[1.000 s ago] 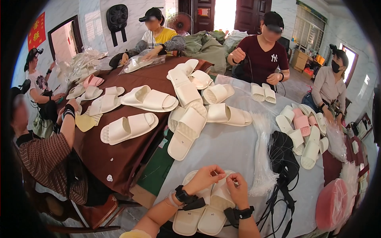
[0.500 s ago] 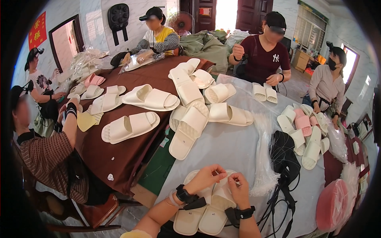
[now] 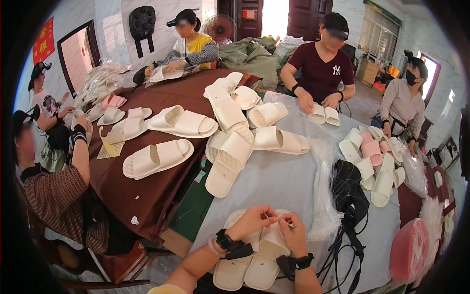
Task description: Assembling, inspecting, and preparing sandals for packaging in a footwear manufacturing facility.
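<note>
Slippers [image 3: 252, 255] sit as a cream pair, side by side on the grey cloth [image 3: 279, 181] right at your edge of the table, toes toward you. Both hands meet over the far end of the pair. Left hand [image 3: 252, 221] is curled, thumb and forefinger pinched on sth small and thin at the strap; too small to tell what. Right hand [image 3: 293, 232] is likewise nearly closed, fingertips pinching the same spot from the other side. Wrists are bent inward, forearms come in from the lower edge, watch bands on both.

To do it well, imo: keep the pair pressed flat w/ the heels of your palms so it can't slide, work close to the strap, and keep clear of the black cables [image 3: 350, 196] and the plastic bags [image 3: 323, 196] just to your right.
</note>
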The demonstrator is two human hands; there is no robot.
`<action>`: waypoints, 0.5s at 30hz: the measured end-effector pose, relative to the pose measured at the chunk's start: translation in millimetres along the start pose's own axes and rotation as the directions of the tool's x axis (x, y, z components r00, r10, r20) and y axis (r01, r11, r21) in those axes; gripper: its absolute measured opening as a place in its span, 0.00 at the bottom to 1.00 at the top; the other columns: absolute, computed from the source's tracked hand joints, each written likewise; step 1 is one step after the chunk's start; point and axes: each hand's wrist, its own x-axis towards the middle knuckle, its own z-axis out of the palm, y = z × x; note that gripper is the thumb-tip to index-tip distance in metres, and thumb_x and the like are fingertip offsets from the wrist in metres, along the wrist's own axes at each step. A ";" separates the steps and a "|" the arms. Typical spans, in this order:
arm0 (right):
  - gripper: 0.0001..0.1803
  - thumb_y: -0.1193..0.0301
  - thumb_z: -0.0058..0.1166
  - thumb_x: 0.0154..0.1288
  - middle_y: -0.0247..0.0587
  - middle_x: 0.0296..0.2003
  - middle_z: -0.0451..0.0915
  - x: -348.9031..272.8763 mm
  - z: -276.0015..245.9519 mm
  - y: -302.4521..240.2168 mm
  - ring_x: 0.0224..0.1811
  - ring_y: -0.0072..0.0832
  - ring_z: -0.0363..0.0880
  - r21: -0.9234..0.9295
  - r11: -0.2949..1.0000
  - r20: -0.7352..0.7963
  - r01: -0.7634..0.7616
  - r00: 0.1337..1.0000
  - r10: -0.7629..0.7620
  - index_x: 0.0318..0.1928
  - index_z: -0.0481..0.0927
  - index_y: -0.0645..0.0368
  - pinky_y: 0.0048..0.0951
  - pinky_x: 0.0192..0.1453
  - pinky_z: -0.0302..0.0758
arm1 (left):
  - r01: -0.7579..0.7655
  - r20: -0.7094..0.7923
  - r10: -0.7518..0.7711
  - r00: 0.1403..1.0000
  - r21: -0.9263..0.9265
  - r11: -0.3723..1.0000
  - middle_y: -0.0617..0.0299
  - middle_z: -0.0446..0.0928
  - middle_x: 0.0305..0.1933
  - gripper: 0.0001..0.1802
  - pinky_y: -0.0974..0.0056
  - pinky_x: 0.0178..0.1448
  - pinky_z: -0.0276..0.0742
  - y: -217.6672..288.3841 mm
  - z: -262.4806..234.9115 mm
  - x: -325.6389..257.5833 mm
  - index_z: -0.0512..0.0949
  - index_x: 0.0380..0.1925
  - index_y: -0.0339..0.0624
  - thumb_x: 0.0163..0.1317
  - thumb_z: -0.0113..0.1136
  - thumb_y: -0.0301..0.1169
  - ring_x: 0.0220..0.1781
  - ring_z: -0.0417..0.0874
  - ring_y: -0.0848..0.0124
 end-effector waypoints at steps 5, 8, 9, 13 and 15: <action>0.05 0.74 0.53 0.56 0.35 0.28 0.73 0.9 -1.6 12.4 0.31 0.23 0.70 -0.052 0.997 0.002 0.049 0.999 -0.049 0.31 0.73 0.63 0.23 0.37 0.66 | 0.033 -0.063 -0.034 0.997 -0.013 0.999 0.68 0.75 0.28 0.10 0.75 0.31 0.68 5.5 -2.8 -1.3 0.75 0.34 0.38 0.57 0.58 0.33 0.28 0.73 0.81; 0.05 0.74 0.53 0.56 0.35 0.28 0.73 -0.1 -1.2 11.6 0.31 0.23 0.70 -0.041 0.999 0.001 0.017 1.000 -0.017 0.31 0.73 0.63 0.23 0.38 0.66 | 0.039 -0.055 -0.040 0.998 -0.014 0.999 0.70 0.74 0.28 0.10 0.76 0.32 0.66 13.6 -0.9 -3.5 0.75 0.34 0.40 0.58 0.58 0.34 0.29 0.72 0.81; 0.05 0.74 0.53 0.56 0.35 0.28 0.74 -0.6 -1.2 10.8 0.31 0.23 0.70 -0.021 1.000 -0.008 -0.011 1.000 0.011 0.31 0.73 0.63 0.23 0.38 0.66 | 0.042 -0.053 -0.042 0.998 -0.005 0.999 0.70 0.74 0.28 0.10 0.76 0.31 0.66 14.5 -0.1 -3.6 0.75 0.34 0.40 0.57 0.58 0.35 0.29 0.72 0.81; 0.05 0.74 0.52 0.57 0.29 0.26 0.71 0.2 -0.5 7.1 0.31 0.17 0.65 -0.008 1.000 -0.004 -0.003 1.000 0.003 0.30 0.72 0.63 0.20 0.37 0.65 | 0.050 -0.096 -0.056 0.994 -0.069 0.996 0.70 0.74 0.28 0.11 0.76 0.31 0.66 8.9 -2.2 -2.3 0.75 0.34 0.40 0.57 0.59 0.35 0.29 0.72 0.82; 0.05 0.74 0.53 0.57 0.35 0.28 0.73 0.6 -1.2 8.7 0.31 0.23 0.70 -0.061 0.997 0.017 0.050 0.999 -0.049 0.31 0.74 0.63 0.23 0.37 0.66 | -0.040 -0.061 0.039 0.997 -0.025 0.999 0.69 0.74 0.28 0.11 0.76 0.31 0.66 -2.8 -4.7 0.9 0.75 0.34 0.40 0.56 0.60 0.35 0.29 0.72 0.82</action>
